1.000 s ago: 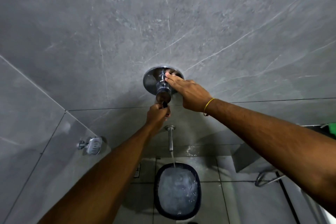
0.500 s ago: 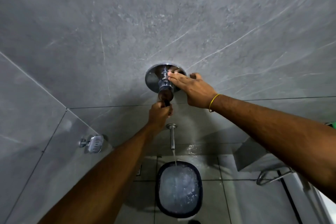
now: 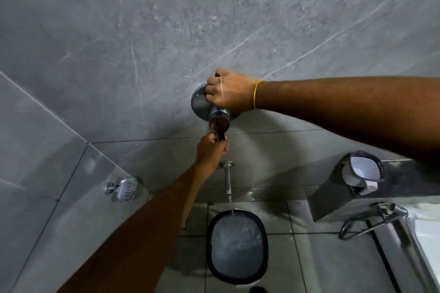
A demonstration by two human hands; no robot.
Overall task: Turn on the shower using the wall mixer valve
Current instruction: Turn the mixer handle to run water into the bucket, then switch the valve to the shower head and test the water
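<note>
Grey marble-look wall tiles (image 3: 166,31) fill the frame. At centre, the right hand (image 3: 228,93) clenches over the mixer valve (image 3: 200,102), hiding its knob; the left hand (image 3: 212,147) grips the lever below. Water runs from the spout (image 3: 227,178) into a bucket (image 3: 238,245) at bottom centre.

Two hands: left (image 3: 212,148), right (image 3: 227,91). One mixer valve (image 3: 209,108), one spout (image 3: 227,178), one bucket (image 3: 237,246). One soap dish (image 3: 126,188), one mug (image 3: 364,172).
</note>
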